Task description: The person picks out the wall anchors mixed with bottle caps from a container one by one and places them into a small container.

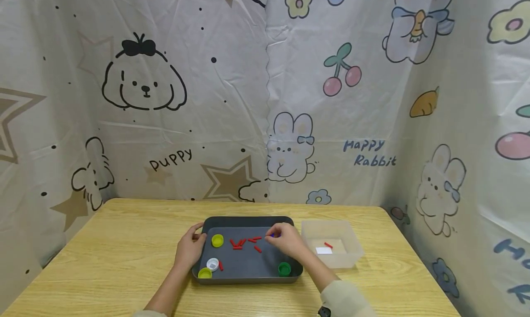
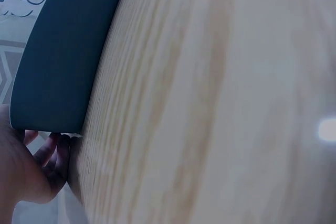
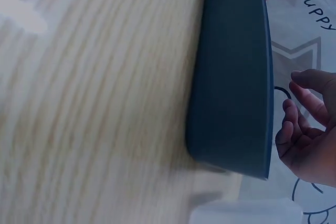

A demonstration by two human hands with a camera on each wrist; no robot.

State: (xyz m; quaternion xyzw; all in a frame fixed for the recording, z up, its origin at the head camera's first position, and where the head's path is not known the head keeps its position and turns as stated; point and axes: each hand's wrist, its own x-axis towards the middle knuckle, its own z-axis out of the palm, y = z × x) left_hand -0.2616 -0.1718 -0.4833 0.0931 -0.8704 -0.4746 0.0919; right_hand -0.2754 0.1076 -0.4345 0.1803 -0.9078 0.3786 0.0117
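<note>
A dark grey tray (image 1: pixel 248 280) lies on the wooden table. My left hand (image 1: pixel 191 248) grips its left end, the thumb over the rim and the fingers outside; the left wrist view shows these fingers (image 2: pixel 48 156) against the tray's end. Above the tray's right part, my right hand (image 1: pixel 285 239) pinches a small blue piece (image 1: pixel 272 235), mostly hidden by the fingertips. In the right wrist view the right hand (image 3: pixel 310 124) is above the rim, thumb and forefinger close together. Several short red sticks (image 1: pixel 238 247) are scattered in the tray.
Inside the tray stand two yellow caps (image 1: pixel 217 240), a white cap (image 1: pixel 212 264) and a green cap (image 1: pixel 284 269). To the right is a translucent box (image 1: pixel 348 260) holding a red stick (image 1: pixel 328 245) and a white card (image 1: pixel 324 250). A printed curtain (image 1: pixel 232 123) hangs behind the table.
</note>
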